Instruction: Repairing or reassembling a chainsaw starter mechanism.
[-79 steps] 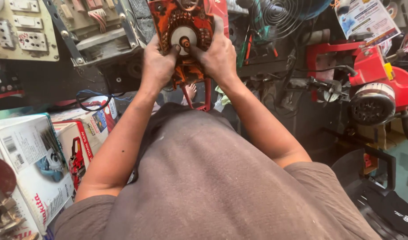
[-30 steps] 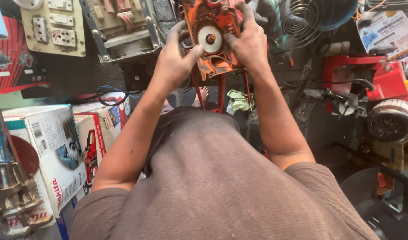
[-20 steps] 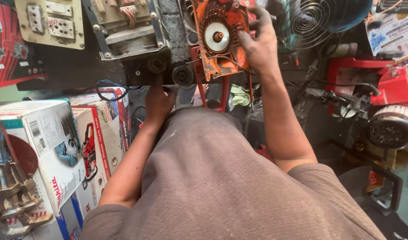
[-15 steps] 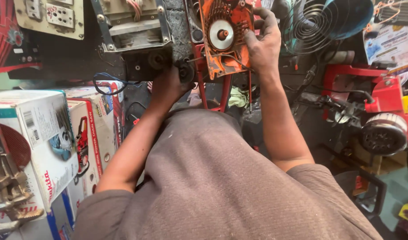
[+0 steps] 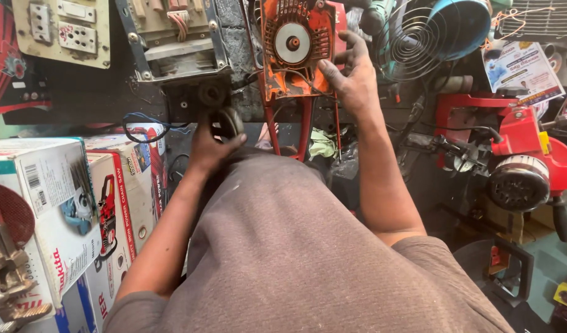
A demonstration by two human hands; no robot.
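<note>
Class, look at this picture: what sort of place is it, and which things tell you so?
Probably a small tool repair workshop: an opened orange machine housing on the bench, a red engine tool, boxed power tools stacked beside it.

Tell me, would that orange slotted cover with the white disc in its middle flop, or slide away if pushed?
The orange slotted cover looks like rigid moulded plastic, so it probably keeps its shape. It looks grimy, so possibly slick. The right hand steadies its edge, suggesting it might shift or tip if let go.
</note>
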